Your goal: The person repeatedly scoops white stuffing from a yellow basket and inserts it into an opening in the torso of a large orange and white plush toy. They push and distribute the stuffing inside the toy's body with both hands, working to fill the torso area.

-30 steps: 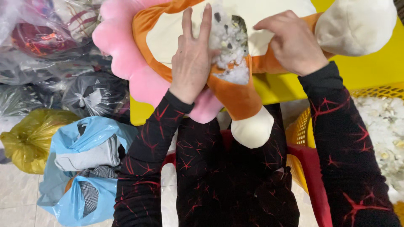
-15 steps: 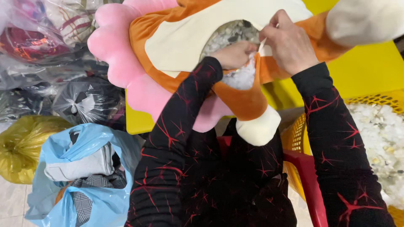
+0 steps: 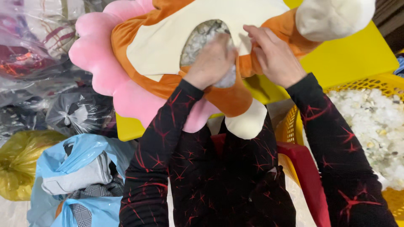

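Here the left hand (image 3: 212,63) bunches its fingers on white stuffing (image 3: 198,40) inside the plush toy (image 3: 168,46). The right hand (image 3: 273,56) pinches the opening's edge just beside it. Best to push filling deep, holding that edge taut.

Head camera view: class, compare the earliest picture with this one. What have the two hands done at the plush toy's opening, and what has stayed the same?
The left hand, earlier flat on the orange, cream and pink plush toy, has moved to its opening and presses white stuffing in. The right hand still grips the opening's edge. The yellow mesh basket of filling and the blue plastic bag are unmoved.
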